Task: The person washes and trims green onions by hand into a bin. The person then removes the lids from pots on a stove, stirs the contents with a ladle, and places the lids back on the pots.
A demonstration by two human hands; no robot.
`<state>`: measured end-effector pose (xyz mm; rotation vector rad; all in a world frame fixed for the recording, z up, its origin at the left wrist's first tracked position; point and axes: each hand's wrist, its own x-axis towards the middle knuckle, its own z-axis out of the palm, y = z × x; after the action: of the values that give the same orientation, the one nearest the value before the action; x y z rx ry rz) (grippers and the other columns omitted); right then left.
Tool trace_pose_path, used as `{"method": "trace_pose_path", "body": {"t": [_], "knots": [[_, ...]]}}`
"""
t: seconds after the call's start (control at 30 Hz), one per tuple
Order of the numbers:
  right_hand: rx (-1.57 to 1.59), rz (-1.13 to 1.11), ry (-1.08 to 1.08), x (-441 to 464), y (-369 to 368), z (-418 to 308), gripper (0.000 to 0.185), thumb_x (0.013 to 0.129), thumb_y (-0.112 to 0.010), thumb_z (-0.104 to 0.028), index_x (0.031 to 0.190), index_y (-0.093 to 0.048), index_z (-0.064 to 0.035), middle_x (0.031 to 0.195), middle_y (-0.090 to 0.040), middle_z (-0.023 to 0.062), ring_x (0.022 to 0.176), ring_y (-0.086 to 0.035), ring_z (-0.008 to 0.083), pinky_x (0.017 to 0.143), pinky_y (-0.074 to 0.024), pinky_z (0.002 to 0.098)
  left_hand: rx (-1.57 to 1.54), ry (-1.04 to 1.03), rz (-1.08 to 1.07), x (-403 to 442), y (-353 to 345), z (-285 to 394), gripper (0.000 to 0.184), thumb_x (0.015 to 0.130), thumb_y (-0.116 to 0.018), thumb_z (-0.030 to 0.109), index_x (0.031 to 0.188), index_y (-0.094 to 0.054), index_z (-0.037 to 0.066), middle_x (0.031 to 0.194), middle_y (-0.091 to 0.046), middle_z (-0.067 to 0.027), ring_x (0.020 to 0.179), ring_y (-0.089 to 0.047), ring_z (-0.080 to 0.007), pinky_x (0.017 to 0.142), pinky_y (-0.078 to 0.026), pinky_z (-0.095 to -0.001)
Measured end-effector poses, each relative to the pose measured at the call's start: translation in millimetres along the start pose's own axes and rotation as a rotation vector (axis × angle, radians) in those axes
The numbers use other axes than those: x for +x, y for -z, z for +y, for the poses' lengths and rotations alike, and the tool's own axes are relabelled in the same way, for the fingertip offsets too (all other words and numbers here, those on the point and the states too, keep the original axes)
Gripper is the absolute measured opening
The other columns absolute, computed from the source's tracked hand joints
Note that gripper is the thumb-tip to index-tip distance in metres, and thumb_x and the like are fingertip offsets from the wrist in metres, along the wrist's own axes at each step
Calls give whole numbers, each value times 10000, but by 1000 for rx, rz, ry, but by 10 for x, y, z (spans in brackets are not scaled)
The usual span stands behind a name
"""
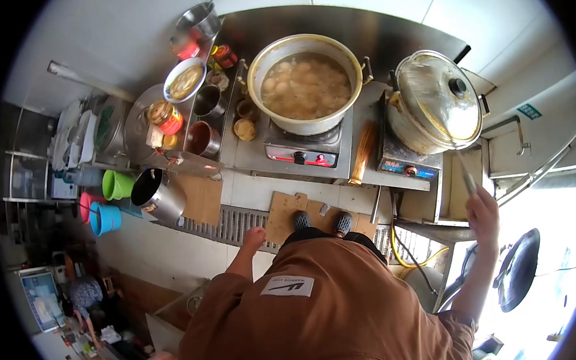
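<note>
My right hand [482,214] is closed round the handle of a long utensil [467,174], whose far end is blurred near the lidded pot [422,121]. That pot stands on the right burner, its glass lid [441,94] resting on top. My left hand [254,238] hangs in front of the counter, fingers curled, with nothing visible in it. Between the two, farther back, a large open pot [257,93] of cloudy liquid holds several round pale pieces [296,82] and sits on the left burner [300,154].
A bundle of thin sticks [363,151] lies between the burners. Jars [165,117], a bowl [185,80] and metal containers [210,102] stand at the left. A tall steel pot [158,196] and buckets [105,217] are farther left. Another person [85,295] is at lower left.
</note>
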<state>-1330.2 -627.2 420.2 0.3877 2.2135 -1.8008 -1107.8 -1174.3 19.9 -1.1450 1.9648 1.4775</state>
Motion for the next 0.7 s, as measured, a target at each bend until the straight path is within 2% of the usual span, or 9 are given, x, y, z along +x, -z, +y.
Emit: {"method": "trace_pose_path", "body": {"t": [0.13,0.17,0.23,0.3,0.33,0.43,0.53,0.7], "knots": [[-214,-293,14,493,-772,-365,383,873,-552,-129,1231,-521,2,661,-457,-63,576,-393,13,486,-309,180,-61,36,13,-163,-31,-103,229,797,-510,202,739,-602,1,612,-576,-71,543,-576,-160,480,-436,-316],[-222,-301,18,660,-900,-382,383,873,-552,-129,1231,-521,2,661,-457,-63,576,-393,13,486,-309,180,-73,38,16,-199,-26,-157,229,797,-510,202,739,-602,1,612,-576,-71,543,-576,-160,480,-436,-316],[-473,-409,172,973,-1162,-426,288,874,-557,-143,1122,-588,-1,659,-466,-57,595,-421,28,515,-340,194,-100,69,35,-297,8,-252,233,805,-518,225,774,-603,11,639,-579,-78,560,-583,-162,484,-438,-313],[-515,-520,159,1213,-1335,-559,201,873,-562,-161,978,-618,1,660,-487,-44,610,-448,45,535,-367,213,-195,103,38,-413,60,-379,215,804,-525,218,802,-606,20,667,-582,-77,570,-585,-166,485,-438,-311],[-621,-474,147,1294,-1427,-622,182,869,-566,-177,883,-606,0,657,-503,-31,607,-457,53,534,-371,214,-281,133,35,-458,80,-474,200,802,-531,212,830,-608,29,694,-586,-76,581,-588,-169,486,-439,-309],[-721,-464,172,1528,-1579,-734,180,847,-576,-183,810,-606,-9,617,-487,-23,555,-440,63,510,-362,230,-324,242,78,-608,128,-739,184,799,-538,190,896,-606,50,740,-587,-63,590,-584,-171,484,-439,-301],[-760,-563,183,1750,-1635,-778,190,839,-570,-173,748,-594,-8,588,-461,-24,539,-429,68,494,-354,242,-340,307,118,-728,140,-954,189,804,-541,178,936,-598,55,715,-573,-37,590,-575,-159,476,-435,-280],[-746,-538,122,1805,-1711,-807,177,828,-591,-167,761,-614,-6,593,-465,-27,547,-431,68,496,-353,241,-339,347,114,-787,174,-933,184,810,-540,182,935,-596,60,719,-572,-29,601,-573,-152,483,-434,-273]]}}
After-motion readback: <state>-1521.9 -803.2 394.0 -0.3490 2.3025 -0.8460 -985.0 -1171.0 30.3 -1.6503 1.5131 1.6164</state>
